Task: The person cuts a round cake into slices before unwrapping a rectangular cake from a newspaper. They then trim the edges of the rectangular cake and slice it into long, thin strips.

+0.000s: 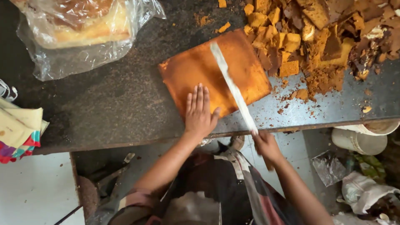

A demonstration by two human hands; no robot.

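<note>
Dark stone counter [125,104] under everything, its front edge running just below the flat hand and just above the knife hand. Beyond the blade, up and to the right, a wide heap of cut-off cake scraps [325,37], brown crust and yellow crumb mixed: trimming already well along, judging by that pile. Far up and to the left of the pressing hand, a clear plastic bag [83,33] with another pale cake inside, seemingly not yet unwrapped. Well out to the left, at the counter's end, folded paper and cloth [18,129].

Square brown cake slab [212,71] lying flat and turned at an angle, its near corner under the left hand [200,112], which lies open, fingers together, pressing down without gripping. Across the slab, just right of that hand, a long pale knife blade [231,85], reaching from the far edge to past the near edge and over the counter's lip. Right hand [266,146] closed around the knife handle, held out beyond the counter edge. The strip right of the blade looks still attached; the left and far edges look untrimmed.

Open counter to the left of the pressing hand; little room to the right, where crumbs and the heap crowd the slab's side. Below the knife hand, floor clutter with a white bucket [358,141].
</note>
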